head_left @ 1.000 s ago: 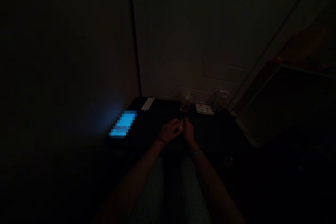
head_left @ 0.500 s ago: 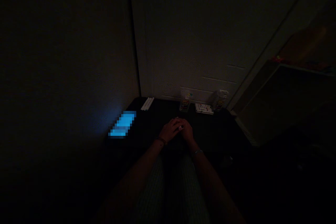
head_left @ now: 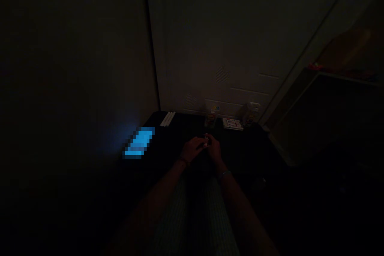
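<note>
Your L hand [head_left: 191, 149] & R hand [head_left: 214, 150] meet over the dark table [head_left: 246, 150], w/ the small white item [head_left: 205, 145] btwn your fingertips, prob. held centrally so both hands can steady & work it. Fingers on both sides bent inward, little gap btwn hands; item looks pinched, but too dark to tell which hand actually grips or how far each is open. Forearms reach fwd & converge, wrists low nr the table's near edge, backs of hands up. White sticks [head_left: 167, 119], flat pack [head_left: 233, 124] & two clear containers [head_left: 211, 119] [head_left: 251, 113] sit along the back, prob. to leave you working room; pixelated blue-lit screen [head_left: 139, 143] is off to your L.
</note>
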Demonstrator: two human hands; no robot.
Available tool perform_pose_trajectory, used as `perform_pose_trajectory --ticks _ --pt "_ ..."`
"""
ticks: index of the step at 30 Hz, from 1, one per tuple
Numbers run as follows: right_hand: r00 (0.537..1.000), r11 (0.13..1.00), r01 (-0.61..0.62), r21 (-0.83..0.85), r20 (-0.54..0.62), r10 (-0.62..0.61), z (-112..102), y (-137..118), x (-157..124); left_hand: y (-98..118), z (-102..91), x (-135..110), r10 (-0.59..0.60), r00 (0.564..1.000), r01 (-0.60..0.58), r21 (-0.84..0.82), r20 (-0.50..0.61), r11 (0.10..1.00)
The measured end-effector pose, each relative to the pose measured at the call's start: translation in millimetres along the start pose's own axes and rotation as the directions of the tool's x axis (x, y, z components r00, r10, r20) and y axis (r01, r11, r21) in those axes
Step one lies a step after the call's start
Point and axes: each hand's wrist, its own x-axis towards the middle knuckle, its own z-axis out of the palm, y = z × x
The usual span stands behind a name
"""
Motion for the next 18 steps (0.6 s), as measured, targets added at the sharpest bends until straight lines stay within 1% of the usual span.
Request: perform_pose_trajectory --ticks 3,6,11,15,18 --pt "1.000 1.000 -0.006 -0.005 -0.002 0.006 0.4 1.7 0.0 -2.5 1.5 0.0 0.039 0.999 -0.039 -0.002 -0.021 0.999" --pt "1.000 1.000 0.004 -0.007 0.005 -0.004 0.5 3.0 -0.7 -2.7 1.6 0.1 0.063 0.998 -0.063 0.005 -0.016 0.998" --pt "1.000 1.000 0.020 -0.003 0.005 -0.020 0.3 2.6 -1.5 1.5 -0.7 -0.4 0.033 0.999 -0.032 0.029 -0.038 0.999" --pt "1.000 1.000 -0.003 -0.027 0.000 0.003 -0.6 2.0 -1.4 5.5 -3.6 -1.0 0.031 0.999 -0.029 0.052 -0.040 0.998" --pt "0.999 0.999 -0.035 -0.003 -0.017 0.035 -0.5 3.4 -0.9 6.4 -4.4 -1.9 0.024 0.999 -0.022 0.074 -0.033 0.997"
